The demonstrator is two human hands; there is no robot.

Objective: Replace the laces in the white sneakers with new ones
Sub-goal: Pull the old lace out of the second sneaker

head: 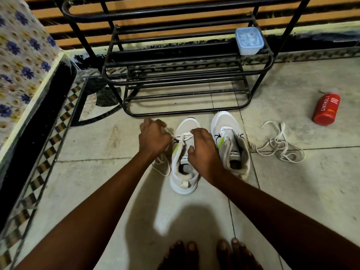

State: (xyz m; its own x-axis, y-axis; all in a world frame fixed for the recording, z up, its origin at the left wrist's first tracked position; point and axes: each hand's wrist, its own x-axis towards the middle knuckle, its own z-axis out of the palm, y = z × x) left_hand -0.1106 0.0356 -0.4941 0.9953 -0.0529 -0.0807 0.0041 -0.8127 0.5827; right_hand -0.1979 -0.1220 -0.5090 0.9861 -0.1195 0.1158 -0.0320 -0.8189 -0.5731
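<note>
Lacing is under way on the left sneaker point(184, 162), which is stood at the centre of the frame with its toe toward the rack point(175, 61). A lace point(161, 162) is seen crossed at the lowest eyelets only, its loose length trailing on the floor point(97, 145) beside the shoe. The left hand point(153, 136) is curled round one strand of it, drawn out to the left; the right hand point(203, 149) is bent over the tongue, and what its fingertips have hold of cannot be told, though a pinch on the lace at the eyelets is judged likely.

The right sneaker point(230, 141), just beside the first, is also threaded at the bottom row alone, as far as can be seen. A separate tangle of laces point(278, 145) is left on the floor to the right of centre; these are judged to be the old ones, already taken out. So removal appears done, and most of the threading on both shoes is left, along with the tying.

Writing is sparse. "CINTHOL" is read on the red bottle point(326, 110) lying at the right edge; its smaller print is too blurred. The tongue labels carry a word that looks like "SPEED", not surely. A blue-lidded box point(249, 40) is set on the rack, unmarked as far as can be told.
</note>
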